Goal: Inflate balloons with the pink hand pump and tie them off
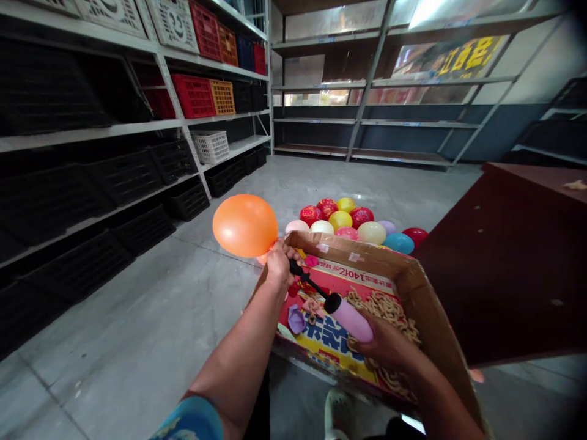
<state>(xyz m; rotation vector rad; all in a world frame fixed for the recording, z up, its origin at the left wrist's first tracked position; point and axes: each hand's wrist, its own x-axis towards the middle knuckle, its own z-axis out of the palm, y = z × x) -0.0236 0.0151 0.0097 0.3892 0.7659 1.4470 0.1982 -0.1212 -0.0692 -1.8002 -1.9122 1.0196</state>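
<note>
An inflated orange balloon (244, 225) is at the upper left of the carton. My left hand (280, 264) is closed around its neck, where the black tip of a hand balloon pump (351, 318) meets it. The pump's pink barrel slants down to the right, and my right hand (385, 339) is wrapped around its lower end. Beneath the pump lies an open cardboard box (408, 275). Inside it are uninflated balloons, among them a purple one (296, 319), and a heap of beige uninflated balloons (385, 311).
Inflated balloons (340, 220) in several colours cluster on the grey floor beyond the box. A dark red panel (477, 263) stands to the right. Shelves with crates (192, 96) line the left, and a metal rack (362, 122) stands at the back.
</note>
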